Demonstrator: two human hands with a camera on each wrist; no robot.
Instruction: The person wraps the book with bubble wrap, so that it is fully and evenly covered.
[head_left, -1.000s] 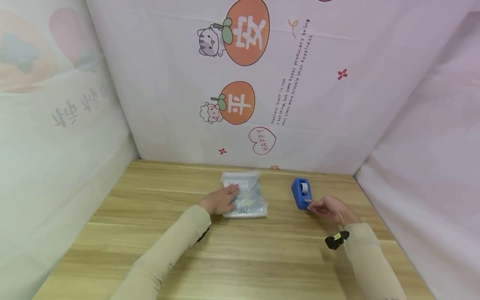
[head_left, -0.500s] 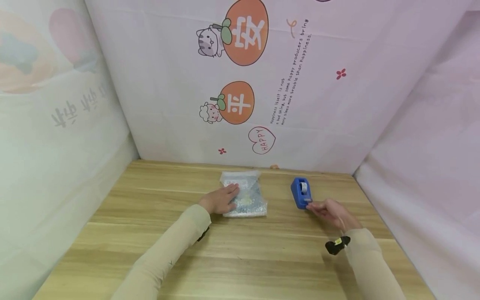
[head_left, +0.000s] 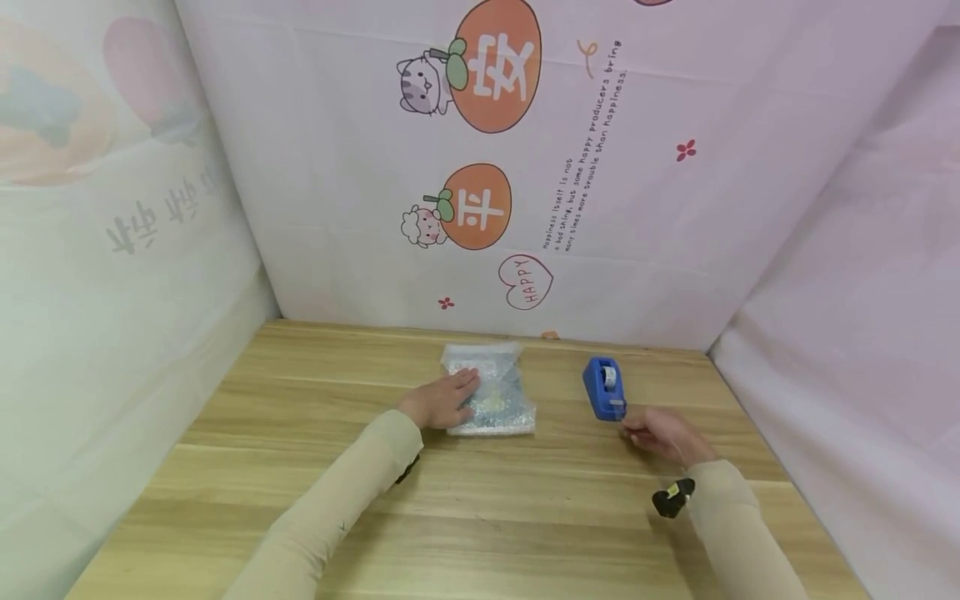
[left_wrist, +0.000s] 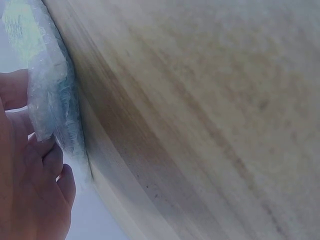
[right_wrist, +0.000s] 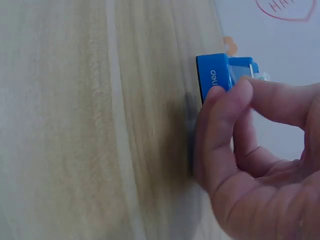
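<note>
A flat bubble-wrapped package [head_left: 510,400] lies on the wooden table, under my left hand [head_left: 441,402]. The fingers rest spread on its left part; the left wrist view shows the wrap [left_wrist: 60,85] edge-on beside the thumb. To the right stands a blue tape dispenser [head_left: 596,390] with a roll of tape [head_left: 610,378]. At its near end my right hand [head_left: 663,433] pinches the end of the clear tape [right_wrist: 240,73] between thumb and index finger. A short stretch of tape spans from the dispenser's cutting edge to those fingertips.
Printed white cloth [head_left: 360,217] hangs as a wall behind the table [head_left: 480,517], with more cloth at left and right. The package and the dispenser both sit near the table's back edge. A black wrist camera [head_left: 672,497] is strapped at the right cuff.
My right hand has shifted slightly toward me, away from the dispenser, drawing the tape end with it. The left hand, package and dispenser stay in place.
</note>
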